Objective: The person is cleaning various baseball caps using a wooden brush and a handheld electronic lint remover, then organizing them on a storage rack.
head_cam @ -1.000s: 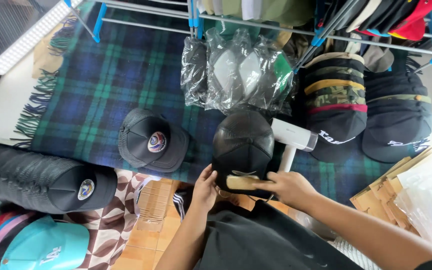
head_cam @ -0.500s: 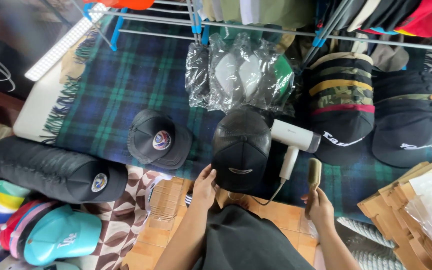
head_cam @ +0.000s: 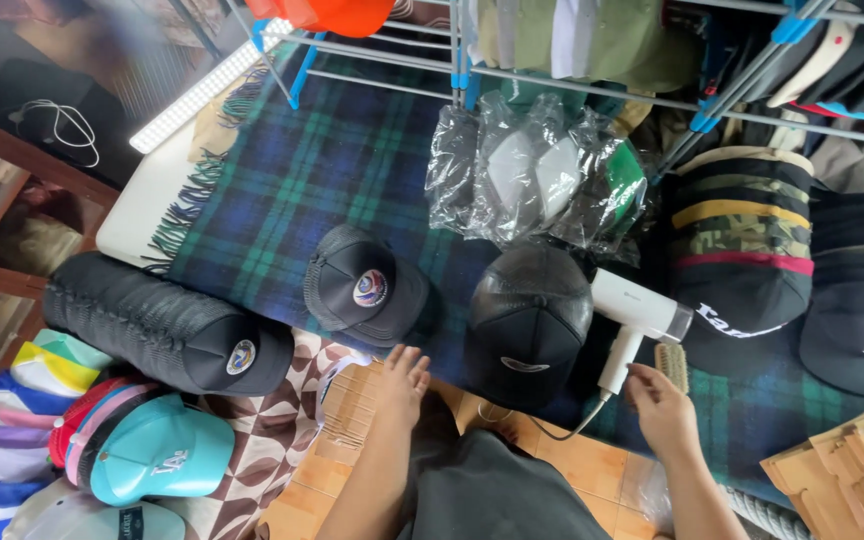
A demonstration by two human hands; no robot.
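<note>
The right hand (head_cam: 664, 408) reaches toward a white hair dryer (head_cam: 634, 320) lying on the plaid blanket (head_cam: 322, 170), its fingers loosely curled and pinching nothing, with a small wooden brush (head_cam: 671, 365) just at its 12 o'clock. The left hand (head_cam: 402, 385) rests spread and empty, a black cap (head_cam: 529, 322) at its 1 o'clock beside the dryer.

Caps lying around your hands.
Your right hand (head_cam: 664, 410) is sitting below the dryer (head_cam: 632, 320), brush (head_cam: 671, 364) beside; cap (head_cam: 529, 320) lying left of it.
</note>
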